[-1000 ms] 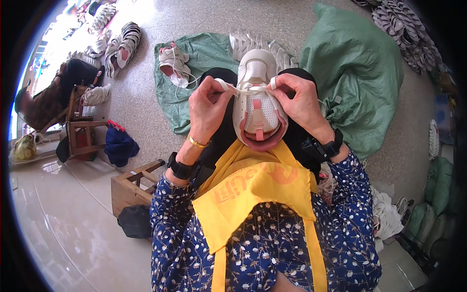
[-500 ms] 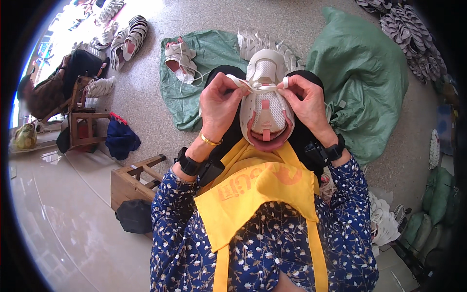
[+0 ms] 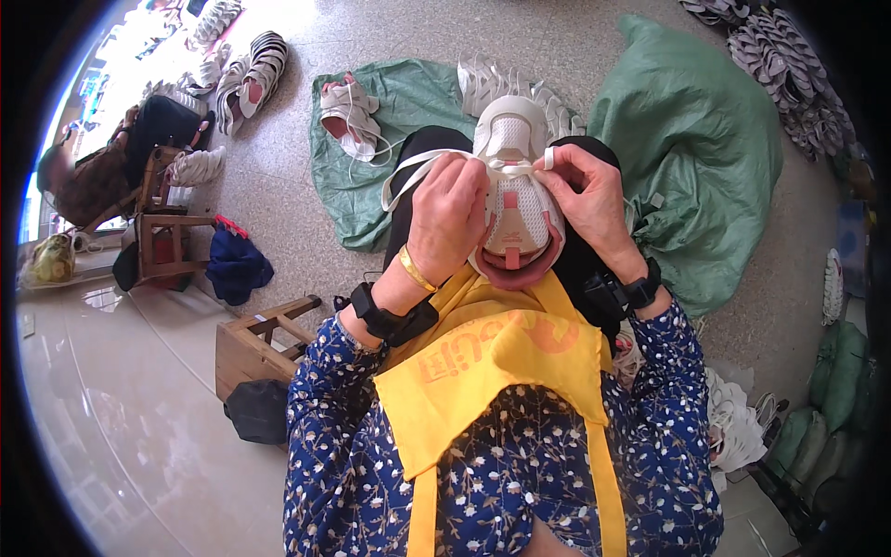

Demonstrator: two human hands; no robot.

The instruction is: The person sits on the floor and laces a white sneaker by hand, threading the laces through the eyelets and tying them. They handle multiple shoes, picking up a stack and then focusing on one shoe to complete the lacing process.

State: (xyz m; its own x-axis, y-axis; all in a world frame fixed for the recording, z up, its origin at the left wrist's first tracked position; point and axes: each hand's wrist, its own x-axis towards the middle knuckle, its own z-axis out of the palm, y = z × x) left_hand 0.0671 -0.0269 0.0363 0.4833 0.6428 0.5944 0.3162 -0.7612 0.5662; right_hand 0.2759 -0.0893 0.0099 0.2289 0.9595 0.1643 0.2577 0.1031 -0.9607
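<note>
A white sneaker upper with pink trim lies on my lap between my knees, its heel opening toward me. My left hand is closed at the upper's left side, fingertips pinching a flat white shoelace. A loose length of that lace loops out to the left of the hand. On the other side, my right hand pinches lace between thumb and forefinger, close to the eyelets. A lace strand crosses the upper between both hands. My left fingertips are partly hidden behind the hand's back.
A green sack carries a laced pink-and-white shoe and a row of white uppers. A bulky green sack lies to the right. Stacked uppers stand far right. Wooden stools are at left, where another person sits.
My left hand has moved right and turned over, now covering the upper's left edge. A lace loop has come out to its left. The right hand has stayed almost in place.
</note>
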